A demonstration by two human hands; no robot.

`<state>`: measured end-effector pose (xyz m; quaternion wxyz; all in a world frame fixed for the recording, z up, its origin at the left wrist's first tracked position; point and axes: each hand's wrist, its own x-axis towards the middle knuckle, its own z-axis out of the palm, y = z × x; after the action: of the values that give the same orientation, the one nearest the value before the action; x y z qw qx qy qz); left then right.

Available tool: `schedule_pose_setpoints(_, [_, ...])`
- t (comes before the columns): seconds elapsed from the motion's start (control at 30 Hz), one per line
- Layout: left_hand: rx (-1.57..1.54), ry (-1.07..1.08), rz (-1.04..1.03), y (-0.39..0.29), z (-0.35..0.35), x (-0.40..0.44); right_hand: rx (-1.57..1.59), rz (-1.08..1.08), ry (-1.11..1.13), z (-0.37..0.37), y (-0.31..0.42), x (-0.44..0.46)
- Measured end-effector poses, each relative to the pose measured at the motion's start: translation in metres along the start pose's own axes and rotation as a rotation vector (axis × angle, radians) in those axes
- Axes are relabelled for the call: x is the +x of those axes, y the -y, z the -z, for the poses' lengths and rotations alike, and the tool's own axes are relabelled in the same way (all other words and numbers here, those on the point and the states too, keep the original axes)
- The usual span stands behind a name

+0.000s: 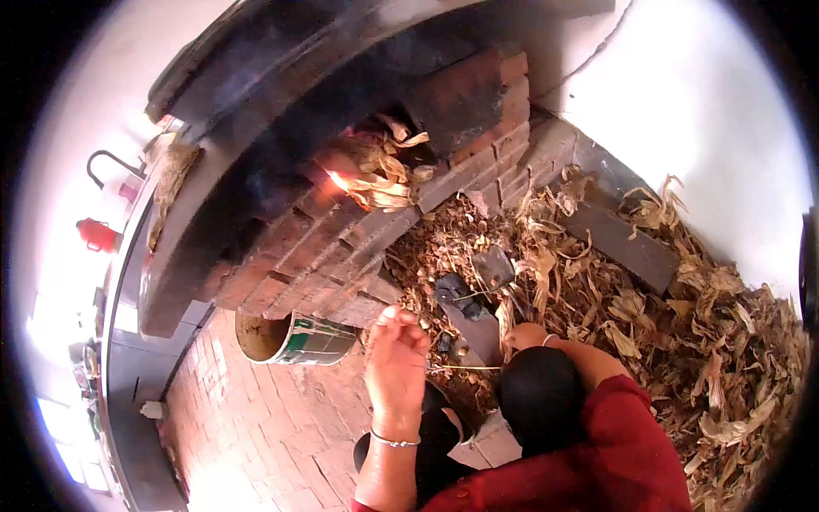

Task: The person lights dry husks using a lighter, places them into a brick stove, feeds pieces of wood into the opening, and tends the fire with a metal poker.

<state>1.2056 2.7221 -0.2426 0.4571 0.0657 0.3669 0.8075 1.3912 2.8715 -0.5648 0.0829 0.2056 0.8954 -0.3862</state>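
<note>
My left hand [396,363], with a silver bracelet at the wrist, is raised in front of the brick stove [316,264]. Its fingers are loosely bent and nothing shows in them. Low beside my knee, my right hand [525,336] is closed at the lower end of a dry corn husk [506,316]; my knee hides part of this hand. Burning corn husks [375,175] stick out of the stove's opening, with flame on their left side. Near my right hand lie a flat grey slab [473,328] and a black charred lump [452,288].
A large heap of dry husks [631,324] fills the right side, with a dark board [623,243] lying in it. On the tiled floor [247,401] a bucket [320,339] lies on its side by the stove. A red jug [98,235] stands at far left.
</note>
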Motion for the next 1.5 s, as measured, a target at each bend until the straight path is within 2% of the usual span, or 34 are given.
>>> schedule_pose_setpoints(0.03, [-0.045, 0.039, 0.038, 0.001, -0.004, -0.001, -0.004, 0.01, -0.001, 0.0, -0.005, 0.0])
schedule_pose_setpoints(0.1, [-0.007, 0.181, 0.065, 0.001, -0.015, -0.009, 0.14, -0.3, -0.079, -0.006, -0.011, 0.004])
schedule_pose_setpoints(0.13, [-0.025, 0.27, 0.09, 0.002, -0.016, -0.011, 0.174, -0.31, -0.167, -0.005, -0.011, -0.003])
schedule_pose_setpoints(0.17, [-0.024, 0.267, 0.087, 0.003, -0.02, -0.016, 0.174, -0.307, -0.164, -0.005, -0.011, -0.011])
schedule_pose_setpoints(0.23, [0.083, 0.575, 0.016, 0.002, -0.035, -0.03, 0.41, -0.259, -0.436, -0.001, -0.009, -0.02])
schedule_pose_setpoints(0.27, [0.104, 0.667, -0.032, 0.0, -0.048, -0.04, 0.422, -0.237, -0.471, 0.024, 0.015, -0.034])
schedule_pose_setpoints(0.3, [-0.14, 0.858, 0.068, -0.005, -0.063, -0.05, 0.42, -0.233, -0.47, 0.033, 0.02, -0.039])
schedule_pose_setpoints(0.33, [-0.275, 0.942, 0.142, -0.009, -0.078, -0.065, 0.512, -0.166, -0.576, 0.037, 0.021, -0.044])
schedule_pose_setpoints(0.37, [-0.314, 0.992, 0.055, -0.006, -0.095, -0.077, 0.608, -0.103, -0.677, 0.042, 0.025, -0.05])
schedule_pose_setpoints(0.43, [-0.406, 1.087, -0.115, -0.001, -0.127, -0.103, 0.559, -0.17, -0.651, 0.082, 0.053, -0.069])
schedule_pose_setpoints(0.5, [-0.498, 1.16, 0.212, -0.03, -0.148, -0.121, 0.562, -0.072, -0.758, 0.107, 0.062, -0.074])
schedule_pose_setpoints(0.53, [-0.538, 1.169, 0.38, -0.045, -0.159, -0.13, 0.563, -0.022, -0.771, 0.12, 0.066, -0.075])
schedule_pose_setpoints(0.63, [-0.506, 0.94, -0.02, -0.035, -0.166, -0.153, 0.6, 0.034, -0.776, 0.17, 0.118, -0.093])
schedule_pose_setpoints(0.7, [-0.661, 1.132, -0.136, -0.02, -0.171, -0.149, 0.755, 0.253, -0.812, 0.188, 0.132, -0.091])
schedule_pose_setpoints(0.73, [-0.717, 1.198, -0.172, -0.013, -0.173, -0.151, 0.702, 0.258, -0.836, 0.199, 0.147, -0.092])
schedule_pose_setpoints(0.77, [-0.777, 1.059, -0.246, -0.008, -0.175, -0.162, 0.526, 0.198, -0.817, 0.213, 0.157, -0.093])
schedule_pose_setpoints(0.83, [-0.835, 0.911, -0.322, -0.007, -0.168, -0.167, 0.633, 0.231, -0.782, 0.233, 0.179, -0.084])
schedule_pose_setpoints(1.03, [-0.962, 1.266, -0.017, -0.028, -0.158, -0.154, 0.505, 0.236, -0.85, 0.283, 0.223, -0.034])
schedule_pose_setpoints(1.07, [-0.965, 1.12, -0.104, -0.027, -0.159, -0.16, 0.518, 0.244, -0.864, 0.288, 0.226, -0.023])
schedule_pose_setpoints(1.13, [-0.973, 0.97, -0.189, -0.032, -0.158, -0.173, 0.574, 0.26, -0.862, 0.294, 0.238, -0.006])
schedule_pose_setpoints(1.23, [-1.007, 0.728, -0.168, -0.038, -0.154, -0.178, 0.658, 0.229, -0.842, 0.307, 0.242, 0.019])
schedule_pose_setpoints(1.33, [-0.936, 0.896, -0.34, -0.034, -0.144, -0.155, 0.801, 0.298, -0.841, 0.317, 0.252, 0.043])
schedule_pose_setpoints(1.43, [-0.825, 1.123, -0.224, -0.039, -0.132, -0.147, 0.761, 0.283, -0.876, 0.326, 0.258, 0.066])
schedule_pose_setpoints(1.5, [-0.84, 0.997, -0.212, -0.044, -0.135, -0.153, 0.747, 0.294, -0.852, 0.332, 0.258, 0.082])
